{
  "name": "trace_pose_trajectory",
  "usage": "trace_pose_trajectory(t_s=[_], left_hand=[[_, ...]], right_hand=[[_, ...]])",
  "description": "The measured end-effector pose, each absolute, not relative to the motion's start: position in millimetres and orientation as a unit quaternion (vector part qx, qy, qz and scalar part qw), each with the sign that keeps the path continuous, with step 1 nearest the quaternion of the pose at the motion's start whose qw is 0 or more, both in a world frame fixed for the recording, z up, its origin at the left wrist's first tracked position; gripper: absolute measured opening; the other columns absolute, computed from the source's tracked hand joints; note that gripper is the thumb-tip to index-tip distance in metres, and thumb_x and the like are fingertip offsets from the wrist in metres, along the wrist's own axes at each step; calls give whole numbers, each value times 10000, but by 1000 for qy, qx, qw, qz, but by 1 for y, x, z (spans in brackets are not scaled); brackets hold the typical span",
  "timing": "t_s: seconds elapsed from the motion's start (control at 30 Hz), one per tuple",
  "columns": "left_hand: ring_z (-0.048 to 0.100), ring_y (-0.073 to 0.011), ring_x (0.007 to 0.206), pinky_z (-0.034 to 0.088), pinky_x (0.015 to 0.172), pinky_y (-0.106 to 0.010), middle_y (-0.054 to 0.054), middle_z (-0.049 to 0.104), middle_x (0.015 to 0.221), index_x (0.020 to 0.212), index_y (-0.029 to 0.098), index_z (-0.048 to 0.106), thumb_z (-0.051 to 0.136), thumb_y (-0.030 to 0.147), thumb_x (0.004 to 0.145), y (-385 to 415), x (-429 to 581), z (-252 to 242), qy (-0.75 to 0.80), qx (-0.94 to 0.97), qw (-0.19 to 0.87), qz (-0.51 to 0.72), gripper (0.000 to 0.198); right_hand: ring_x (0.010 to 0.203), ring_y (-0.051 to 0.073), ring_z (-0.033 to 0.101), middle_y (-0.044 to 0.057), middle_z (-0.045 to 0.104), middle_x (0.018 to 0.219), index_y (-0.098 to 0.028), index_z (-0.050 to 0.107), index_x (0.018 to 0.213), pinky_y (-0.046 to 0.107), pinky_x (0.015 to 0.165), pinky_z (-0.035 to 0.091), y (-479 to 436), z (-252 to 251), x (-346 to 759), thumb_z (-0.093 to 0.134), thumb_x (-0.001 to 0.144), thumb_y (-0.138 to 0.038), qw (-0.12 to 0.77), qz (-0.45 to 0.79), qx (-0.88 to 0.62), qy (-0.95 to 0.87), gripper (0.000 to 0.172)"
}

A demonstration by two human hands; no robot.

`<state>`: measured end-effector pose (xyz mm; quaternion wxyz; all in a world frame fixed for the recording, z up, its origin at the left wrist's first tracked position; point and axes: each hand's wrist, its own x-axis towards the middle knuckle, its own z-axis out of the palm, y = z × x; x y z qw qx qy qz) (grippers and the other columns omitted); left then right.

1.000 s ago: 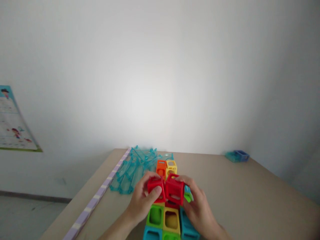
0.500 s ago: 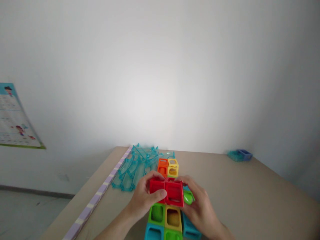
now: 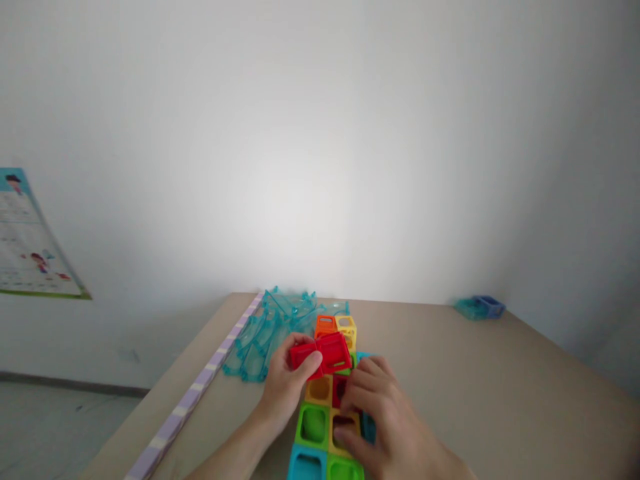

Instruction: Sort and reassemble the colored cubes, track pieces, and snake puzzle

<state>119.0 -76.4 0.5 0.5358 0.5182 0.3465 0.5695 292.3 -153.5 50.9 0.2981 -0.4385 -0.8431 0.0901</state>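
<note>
Behind everything, a pale wall [image 3: 325, 167], with grey floor [image 3: 60, 433] low at the left; in front of it, a beige table [image 3: 475, 387] with a block row [image 3: 329, 433] running lengthwise away.

Gripped in the left hand [image 3: 284, 377], thumb in front and fingers behind: a red pair [image 3: 329, 352], raised over the far half of the block row. Two bright, glossy red blocks, cube-like and hollow, set side by side and touching, with rounded slots in the visible sides; tilted, up at the right end, and partly covered by the thumb.

Over the right side of the block row, the right hand [image 3: 383, 410], fingers bent and thumb spread from them at a yellow block [image 3: 332, 423]; whether closed on anything, impossible to tell.

In the block row, left of that, a green block [image 3: 314, 425]; at the near end, a blue block [image 3: 307, 463] and a lime block [image 3: 345, 469]; at the far end, an orange block [image 3: 326, 324] and a pale yellow block [image 3: 345, 324].

Left of the block row's far end, translucent teal pieces [image 3: 257, 343] in a heap; farther left, a lavender-and-cream striped strip [image 3: 193, 400]. Well to the right of and beyond the block row, a blue container [image 3: 489, 307] beside more teal, details blurred. Far left of the block row, on the wall, a poster [image 3: 37, 247] with cartoon figures.
</note>
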Motion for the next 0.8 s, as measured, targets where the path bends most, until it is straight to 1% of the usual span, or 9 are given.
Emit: trace_pose_trajectory(t_s=[0.07, 0.13, 0.2, 0.33, 0.4, 0.53, 0.7, 0.73, 0.8], left_hand=[[615, -156, 710, 489, 638, -237, 2, 647, 786, 885, 176, 576, 732, 394, 716, -78, 120, 3, 362, 546, 499, 568, 316], [621, -163, 734, 500, 665, -248, -3, 653, 812, 888, 176, 586, 722, 389, 722, -79, 121, 6, 368, 564, 475, 567, 301], [623, -165, 742, 504, 681, -254, -4, 656, 823, 892, 179, 587, 708, 386, 734, -81, 121, 7, 374, 570, 463, 566, 286], [626, -173, 780, 505, 720, -267, -13, 653, 854, 912, 183, 586, 697, 360, 748, -81, 122, 4, 384, 595, 432, 559, 266], [625, -181, 826, 503, 752, -275, -21, 652, 891, 938, 187, 584, 698, 349, 754, -82, 122, 0, 380, 619, 415, 548, 270], [623, -203, 887, 501, 777, -291, -33, 642, 927, 962, 196, 575, 688, 365, 769, -83, 123, -4, 380, 645, 397, 531, 280], [629, -194, 850, 506, 754, -286, -29, 637, 922, 966, 199, 567, 676, 371, 775, -85, 123, -2, 392, 655, 385, 519, 280], [630, -192, 843, 506, 749, -283, -28, 640, 920, 965, 199, 567, 677, 368, 772, -85, 123, -1, 393, 654, 387, 517, 279], [631, -190, 839, 507, 744, -279, -25, 645, 915, 962, 198, 567, 678, 362, 767, -85, 124, -1, 394, 650, 391, 519, 278]], right_hand=[[829, 193, 541, 13, 608, 776, -211, 543, 697, 367, 841, 385, -153, 46, 291, 616, 798, -169, 291, 82, -445, -843, 131], [811, 194, 534, 34, 619, 799, -210, 560, 747, 366, 819, 393, -150, 40, 292, 521, 853, -140, 297, 70, -466, -831, 133], [821, 205, 532, 44, 633, 813, -210, 579, 801, 375, 814, 398, -147, 36, 295, 467, 862, -106, 294, 63, -477, -826, 166], [883, 238, 536, 34, 654, 791, -229, 607, 775, 417, 867, 398, -146, 40, 302, 526, 799, -101, 262, 64, -460, -846, 154], [896, 250, 541, 39, 666, 818, -240, 622, 814, 425, 867, 410, -148, 44, 305, 558, 769, -118, 264, 68, -449, -851, 145], [881, 250, 557, 37, 671, 827, -259, 631, 870, 407, 842, 434, -148, 50, 312, 546, 735, -92, 257, 87, -421, -866, 231], [869, 234, 533, 35, 651, 841, -237, 606, 832, 361, 786, 445, -146, 48, 322, 504, 629, -15, 252, 124, -436, -855, 317], [868, 231, 521, 34, 645, 840, -228, 600, 818, 358, 791, 439, -146, 47, 322, 512, 612, -15, 245, 130, -444, -852, 310], [867, 225, 499, 31, 636, 823, -213, 586, 770, 360, 815, 417, -145, 44, 320, 543, 614, -34, 225, 131, -460, -849, 241]])
